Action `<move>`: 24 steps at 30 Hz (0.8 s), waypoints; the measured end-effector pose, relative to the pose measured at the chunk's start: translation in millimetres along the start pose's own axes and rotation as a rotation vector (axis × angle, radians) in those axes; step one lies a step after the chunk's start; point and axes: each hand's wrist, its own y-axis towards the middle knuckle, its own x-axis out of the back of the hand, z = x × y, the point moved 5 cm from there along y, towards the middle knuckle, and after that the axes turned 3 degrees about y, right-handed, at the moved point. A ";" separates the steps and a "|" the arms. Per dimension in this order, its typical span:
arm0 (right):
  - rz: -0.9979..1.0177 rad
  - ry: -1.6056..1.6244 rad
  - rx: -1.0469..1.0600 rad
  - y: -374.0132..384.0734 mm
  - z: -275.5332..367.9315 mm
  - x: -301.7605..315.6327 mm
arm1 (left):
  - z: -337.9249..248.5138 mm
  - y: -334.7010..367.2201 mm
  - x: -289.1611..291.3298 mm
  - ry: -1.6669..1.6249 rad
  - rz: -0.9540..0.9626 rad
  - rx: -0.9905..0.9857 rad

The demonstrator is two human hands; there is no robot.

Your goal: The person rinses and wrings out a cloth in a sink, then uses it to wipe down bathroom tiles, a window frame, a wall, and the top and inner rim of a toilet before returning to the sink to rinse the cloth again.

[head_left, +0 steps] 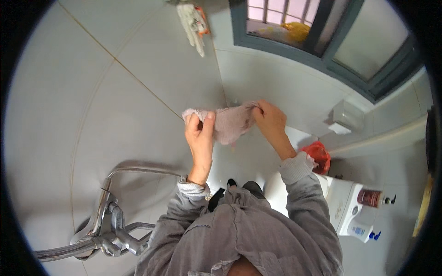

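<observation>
A pale pinkish cloth (231, 123) hangs stretched between my two hands, held out in front of me above the floor. My left hand (200, 138) pinches its left end, thumb on the near side and fingers behind the fabric. On the other end, my right hand (271, 124) has its fingers closed round a gathered corner. The lower edge of the cloth droops in the middle, and a small dark spot shows near my right fingers.
A chrome shower mixer (113, 230) with a hose juts from the left wall. White gloves (191, 25) hang at the far corner. Right of me are a red bin bag (318, 155), a toilet cistern (343, 204) bearing pump bottles (369, 198), a paper holder (346, 117) and a grey-framed window (322, 60).
</observation>
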 end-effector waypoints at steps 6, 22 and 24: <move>0.230 0.815 -0.200 58.0 46.1 12.0 | -35.5 28.8 31.9 0.153 -0.344 -0.185; -0.050 0.520 1.687 54.2 356.0 -18.5 | -139.8 40.6 170.6 1.475 -1.282 -0.193; -0.143 0.547 1.810 56.8 384.2 -17.9 | -150.2 48.4 176.8 1.432 -1.354 -0.206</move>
